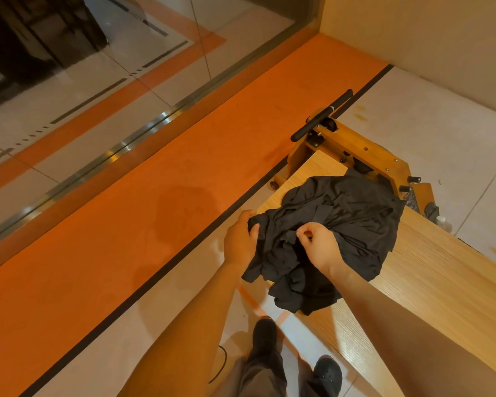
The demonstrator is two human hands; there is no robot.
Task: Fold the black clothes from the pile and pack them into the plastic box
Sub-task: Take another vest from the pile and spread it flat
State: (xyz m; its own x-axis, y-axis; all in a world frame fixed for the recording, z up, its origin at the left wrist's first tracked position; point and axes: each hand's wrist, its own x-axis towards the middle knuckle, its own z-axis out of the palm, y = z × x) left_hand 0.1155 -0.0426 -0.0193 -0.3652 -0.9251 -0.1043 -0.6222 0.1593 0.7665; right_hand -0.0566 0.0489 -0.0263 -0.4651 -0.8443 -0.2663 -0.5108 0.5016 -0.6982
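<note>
Left hand (239,242) is gripping the edge of the black clothes (341,224) on the table (441,270), right hand (317,243) is pinching a fold, likely separating one garment.

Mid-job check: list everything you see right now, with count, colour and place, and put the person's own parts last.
black clothes: one crumpled pile, black, on the near left end of the table, part hanging over its edge
table: one, light wood, right of centre
wooden frame: one, yellow-brown with a black handle bar, at the table's far end
floor band: one, orange, running diagonally left of the table
plastic box: none in view
shoes: two, black, on the floor at bottom centre
left hand: one, gripping the pile's left edge
right hand: one, pinching cloth at the pile's middle
</note>
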